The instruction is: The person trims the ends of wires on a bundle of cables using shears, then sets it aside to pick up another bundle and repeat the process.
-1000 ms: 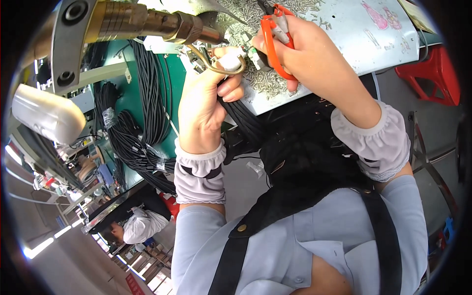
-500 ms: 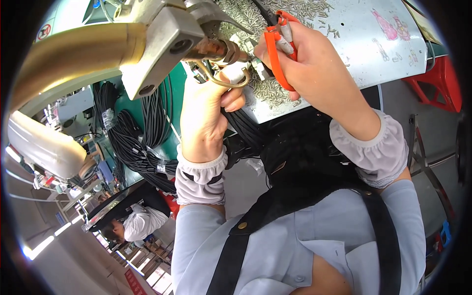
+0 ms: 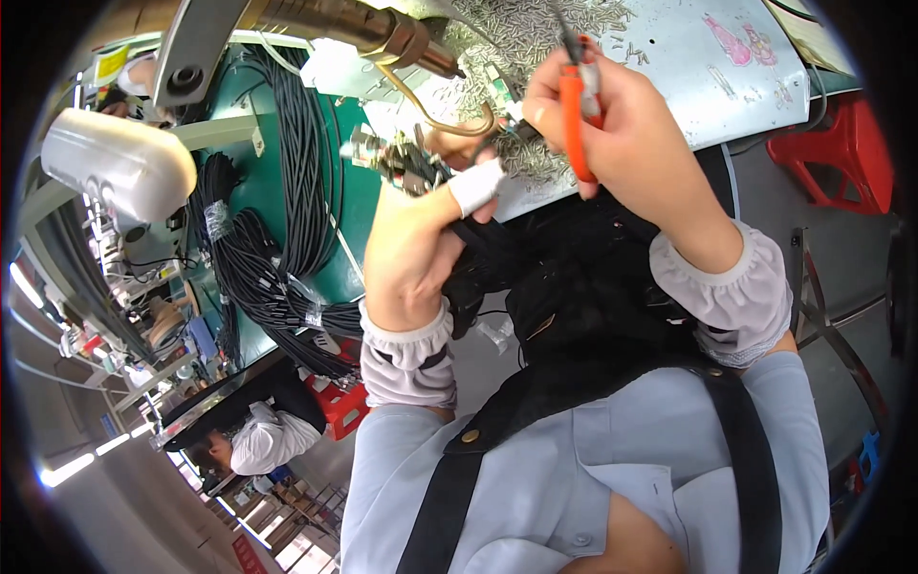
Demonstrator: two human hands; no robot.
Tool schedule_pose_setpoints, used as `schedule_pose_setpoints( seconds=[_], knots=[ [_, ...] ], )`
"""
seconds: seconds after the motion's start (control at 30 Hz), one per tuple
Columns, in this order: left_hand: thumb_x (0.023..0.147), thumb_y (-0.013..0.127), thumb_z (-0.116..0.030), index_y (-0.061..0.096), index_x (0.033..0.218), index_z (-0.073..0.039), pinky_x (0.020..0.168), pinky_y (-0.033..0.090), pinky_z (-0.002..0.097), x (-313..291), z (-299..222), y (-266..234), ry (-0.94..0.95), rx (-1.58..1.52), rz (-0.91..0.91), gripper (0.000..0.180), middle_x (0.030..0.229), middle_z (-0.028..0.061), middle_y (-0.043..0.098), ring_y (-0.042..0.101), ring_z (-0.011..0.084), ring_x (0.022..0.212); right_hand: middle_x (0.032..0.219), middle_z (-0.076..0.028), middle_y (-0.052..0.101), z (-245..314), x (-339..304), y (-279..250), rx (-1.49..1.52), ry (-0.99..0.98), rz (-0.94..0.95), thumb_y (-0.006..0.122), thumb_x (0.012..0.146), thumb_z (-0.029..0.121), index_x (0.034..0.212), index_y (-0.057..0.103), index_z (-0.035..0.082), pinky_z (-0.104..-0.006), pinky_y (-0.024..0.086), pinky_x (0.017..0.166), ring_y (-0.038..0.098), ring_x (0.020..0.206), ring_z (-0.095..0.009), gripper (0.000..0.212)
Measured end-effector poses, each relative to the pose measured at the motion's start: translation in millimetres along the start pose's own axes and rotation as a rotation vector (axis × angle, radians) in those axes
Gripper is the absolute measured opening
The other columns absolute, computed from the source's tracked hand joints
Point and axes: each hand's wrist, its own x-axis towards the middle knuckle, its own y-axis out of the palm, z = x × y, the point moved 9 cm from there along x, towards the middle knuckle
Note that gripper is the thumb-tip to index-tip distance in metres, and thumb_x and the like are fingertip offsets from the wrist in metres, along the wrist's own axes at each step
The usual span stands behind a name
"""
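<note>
The left hand's (image 3: pixel 421 230) fingers close round cable ends (image 3: pixel 411 169), splayed beside the thumb; the right hand's (image 3: pixel 631 134) wrap orange-handled pliers (image 3: pixel 574 124). A steady grip keeps neighbouring ends clear of the tips.

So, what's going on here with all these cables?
A person is working with both hands by a pale metal surface strewn with small metal pieces. The left hand grips a bunch of cable ends; the right hand holds an orange-handled hand tool. Bundles of black cable lie on the green table at the left.
</note>
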Motion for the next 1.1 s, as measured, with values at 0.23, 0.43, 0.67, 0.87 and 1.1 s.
schedule_pose_setpoints(
  seconds=[0.23,0.43,0.67,0.87,1.1],
  knots=[
    [0.077,0.057,0.000,0.055,0.100,0.005,0.076,0.047,0.0284,-36,11,5,0.026,0.111,0.060,0.024,0.095,0.0118,0.060,0.058,0.0184,0.084,0.057,0.003,0.046,53,-39,-17,-0.390,-0.488,-0.254,0.056,0.082,0.011,0.087,0.054,0.005,-0.0175,0.034,0.042,0.043,0.043,-0.004,0.008],
    [0.080,0.055,-0.002,0.054,0.102,0.005,0.076,0.046,0.0273,-51,34,14,-0.045,0.219,0.025,0.023,0.092,0.0121,0.060,0.058,0.0181,0.081,0.059,0.002,0.049,48,-58,36,-0.569,-0.605,0.165,0.056,0.082,0.008,0.093,0.056,0.004,-0.0173,0.033,0.043,0.044,0.044,-0.004,0.011],
    [0.079,0.056,0.001,0.053,0.101,0.005,0.070,0.047,0.0262,-51,37,17,-0.162,-0.203,0.257,0.022,0.086,0.0117,0.060,0.057,0.0156,0.071,0.059,-0.006,0.051,-13,-48,24,0.370,0.241,0.232,0.061,0.070,-0.004,0.092,0.059,0.003,-0.0208,0.034,0.040,0.049,0.045,-0.011,0.023],
    [0.077,0.057,0.003,0.055,0.095,0.004,0.062,0.045,0.0249,-50,22,9,0.062,0.032,-0.010,0.018,0.080,0.0094,0.058,0.055,0.0143,0.065,0.057,-0.008,0.051,52,-72,21,-0.678,-0.802,-0.052,0.062,0.070,-0.003,0.094,0.060,0.002,-0.0218,0.035,0.039,0.049,0.044,-0.016,0.025],
    [0.073,0.061,0.007,0.057,0.086,0.003,0.058,0.042,0.0222,-54,0,9,0.455,0.475,-0.171,0.014,0.077,0.0047,0.057,0.053,0.0113,0.063,0.065,-0.007,0.056,53,-78,22,-0.700,-0.938,-0.135,0.064,0.072,-0.001,0.092,0.061,0.002,-0.0214,0.036,0.041,0.051,0.047,-0.014,0.020]
  ],
)
